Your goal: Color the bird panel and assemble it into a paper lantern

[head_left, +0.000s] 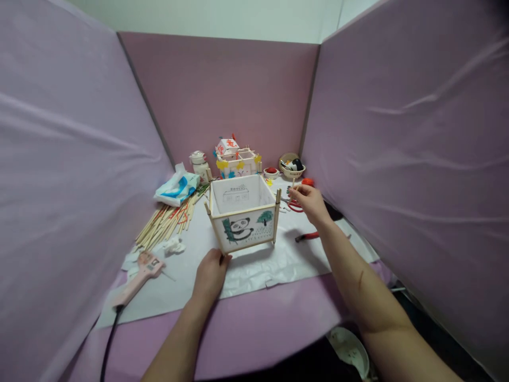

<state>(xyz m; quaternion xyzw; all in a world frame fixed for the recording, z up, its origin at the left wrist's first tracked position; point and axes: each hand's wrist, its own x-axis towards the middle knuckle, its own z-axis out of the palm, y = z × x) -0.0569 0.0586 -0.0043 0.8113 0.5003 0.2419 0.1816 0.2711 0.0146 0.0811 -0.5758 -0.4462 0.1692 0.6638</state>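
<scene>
A square box (pixel 248 249) of white panels edged with wooden sticks stands tilted in front of me. A panda and a green tree are drawn on its near side, and a building shows on the inside of its back panel. My left hand (pixel 210 271) grips the box's lower left corner, fingertips partly hidden beneath it. Right of the box, my right hand (pixel 312 202) is raised, its fingers pinching a short wooden stick piece (pixel 293 183) upright. Below that hand lie red-handled scissors (pixel 295 206) and a red-handled tool (pixel 308 236) with a dark tip.
A pink glue gun (pixel 140 277) with a black cord lies left. Behind it are loose sticks (pixel 163 225), crumpled tissue (pixel 174 245) and a tissue pack (pixel 177 188). Farther back stand a jar (pixel 199 164), a decorated model (pixel 237 162) and a basket (pixel 292 171). Pink partitions enclose the table.
</scene>
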